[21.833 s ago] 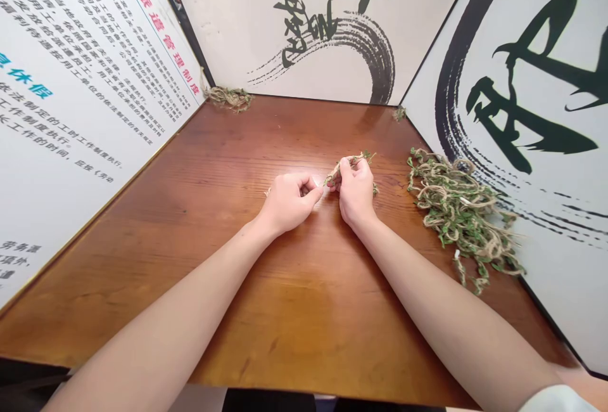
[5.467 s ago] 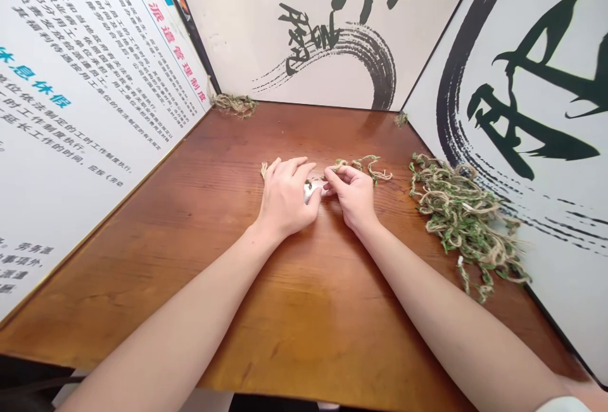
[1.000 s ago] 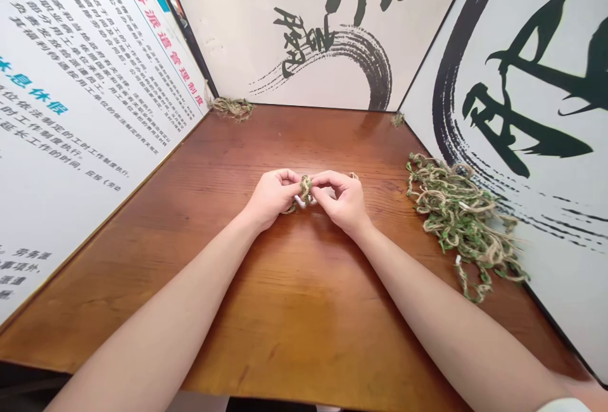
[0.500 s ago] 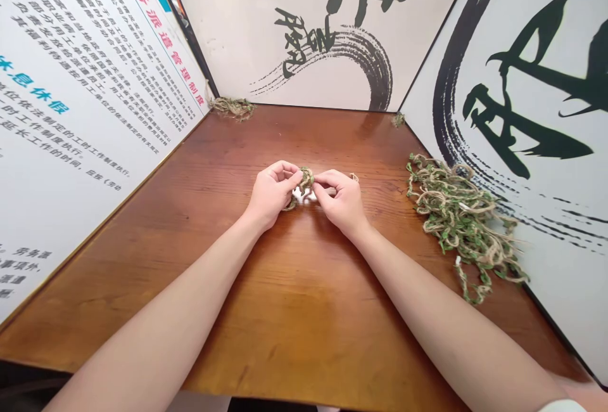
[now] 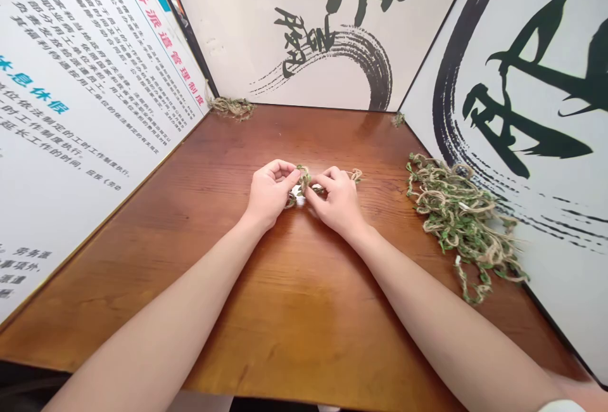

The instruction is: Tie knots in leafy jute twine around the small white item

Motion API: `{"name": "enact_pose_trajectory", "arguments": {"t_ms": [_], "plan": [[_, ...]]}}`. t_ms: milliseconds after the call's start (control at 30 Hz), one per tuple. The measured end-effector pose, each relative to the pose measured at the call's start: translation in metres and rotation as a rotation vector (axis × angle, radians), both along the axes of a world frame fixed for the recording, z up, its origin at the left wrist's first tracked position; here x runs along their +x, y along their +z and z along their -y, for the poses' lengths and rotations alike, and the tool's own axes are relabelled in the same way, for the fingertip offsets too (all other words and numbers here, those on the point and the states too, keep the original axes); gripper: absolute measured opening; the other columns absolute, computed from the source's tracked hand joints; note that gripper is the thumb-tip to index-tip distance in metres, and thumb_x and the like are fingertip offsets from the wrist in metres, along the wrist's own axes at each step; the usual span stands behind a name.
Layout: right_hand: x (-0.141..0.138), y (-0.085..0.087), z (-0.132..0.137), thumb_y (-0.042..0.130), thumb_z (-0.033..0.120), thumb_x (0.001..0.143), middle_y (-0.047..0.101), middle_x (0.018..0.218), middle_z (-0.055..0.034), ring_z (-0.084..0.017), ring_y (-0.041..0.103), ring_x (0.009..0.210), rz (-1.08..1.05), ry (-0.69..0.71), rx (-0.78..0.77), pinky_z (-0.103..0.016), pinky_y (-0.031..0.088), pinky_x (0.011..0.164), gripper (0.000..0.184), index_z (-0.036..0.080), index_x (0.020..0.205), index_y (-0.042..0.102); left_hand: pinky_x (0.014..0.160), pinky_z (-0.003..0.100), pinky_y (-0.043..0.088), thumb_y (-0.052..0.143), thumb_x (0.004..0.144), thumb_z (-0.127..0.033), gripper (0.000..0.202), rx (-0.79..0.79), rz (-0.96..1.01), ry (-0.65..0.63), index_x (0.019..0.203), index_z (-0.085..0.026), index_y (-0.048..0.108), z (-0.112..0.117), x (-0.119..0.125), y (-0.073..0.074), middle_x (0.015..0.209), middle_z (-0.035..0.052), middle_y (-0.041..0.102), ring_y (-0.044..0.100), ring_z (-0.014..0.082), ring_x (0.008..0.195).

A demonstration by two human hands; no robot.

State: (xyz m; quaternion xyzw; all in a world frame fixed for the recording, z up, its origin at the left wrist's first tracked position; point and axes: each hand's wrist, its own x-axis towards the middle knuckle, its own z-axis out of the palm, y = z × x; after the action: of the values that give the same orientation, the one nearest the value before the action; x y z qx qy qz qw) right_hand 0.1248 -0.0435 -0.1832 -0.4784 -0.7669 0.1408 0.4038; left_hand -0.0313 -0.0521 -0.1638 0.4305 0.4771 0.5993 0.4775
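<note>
A short length of leafy jute twine (image 5: 305, 180), brown with small green leaves, is looped between my hands over the middle of the table. My left hand (image 5: 268, 195) pinches the upper part of the loop between thumb and forefinger. On the other side, my right hand (image 5: 338, 204) has its thumb and fingertips closed on the lower part of the twine. Something small and white (image 5: 298, 191) shows below the loop; whether it is a tag or glare I cannot tell. A loose end of the twine lies past my right knuckles.
A large tangled pile of leafy twine (image 5: 468, 218) lies at the right, against the right panel (image 5: 546, 209). A smaller bundle (image 5: 232, 108) sits in the back left corner, and a tiny tuft (image 5: 398, 120) in the back right one. Printed panels enclose the wooden table (image 5: 285, 310) on three sides.
My right hand has shifted slightly left and its fingers have spread further over the twine. More of the loose end shows behind it. My left hand has barely moved.
</note>
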Motion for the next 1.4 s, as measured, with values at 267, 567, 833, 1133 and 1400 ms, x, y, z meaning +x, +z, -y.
{"name": "enact_pose_trajectory", "arguments": {"t_ms": [267,567,833,1133,1400], "plan": [[0.001,0.003,0.002,0.061,0.022,0.093,0.070,0.091,-0.0059,-0.019,0.062,0.088,-0.126,0.350,0.170,-0.035,0.049,0.085,0.010,0.019,0.083,0.063,0.041,0.019,0.028,0.084,0.055,-0.028,0.032,-0.183,0.102,0.030,0.073,-0.013,0.062,0.001,0.003,0.013,0.060,-0.0008,0.058,0.044,0.0067,0.046],[0.005,-0.012,-0.008,0.060,0.018,0.087,0.069,0.084,-0.0081,-0.023,0.062,0.081,-0.057,0.017,0.114,-0.038,0.049,0.080,0.019,0.017,0.099,0.076,0.037,0.019,0.021,0.078,0.062,-0.024,0.025,-0.162,0.106,0.030,0.074,-0.014,0.059,0.001,0.003,0.011,0.061,-0.0023,0.057,0.034,0.0034,0.039],[0.001,0.001,0.002,0.067,0.026,0.091,0.070,0.099,-0.0096,-0.026,0.060,0.097,-0.083,0.059,0.273,-0.043,0.050,0.088,0.016,0.020,0.075,0.067,0.036,0.019,0.017,0.074,0.065,-0.018,0.018,-0.183,0.160,0.116,0.071,-0.014,0.058,0.000,0.003,0.017,0.054,-0.0045,0.051,0.030,0.0027,0.037],[0.000,0.011,0.008,0.059,0.022,0.099,0.077,0.112,-0.0043,-0.023,0.067,0.110,-0.213,0.298,0.301,-0.046,0.054,0.098,0.016,0.026,0.091,0.072,0.034,0.018,0.012,0.069,0.069,-0.010,0.011,-0.334,0.165,0.135,0.070,-0.012,0.058,-0.001,0.002,0.027,0.048,-0.0043,0.046,0.026,0.0029,0.035],[0.001,0.012,0.013,0.051,0.017,0.100,0.075,0.090,-0.0052,-0.020,0.064,0.083,-0.187,0.222,0.336,-0.038,0.053,0.080,0.024,0.024,0.103,0.074,0.035,0.018,0.013,0.069,0.068,-0.009,0.012,-0.335,0.150,0.128,0.068,-0.013,0.057,-0.001,0.002,0.025,0.047,-0.0044,0.045,0.026,0.0029,0.034]]}}
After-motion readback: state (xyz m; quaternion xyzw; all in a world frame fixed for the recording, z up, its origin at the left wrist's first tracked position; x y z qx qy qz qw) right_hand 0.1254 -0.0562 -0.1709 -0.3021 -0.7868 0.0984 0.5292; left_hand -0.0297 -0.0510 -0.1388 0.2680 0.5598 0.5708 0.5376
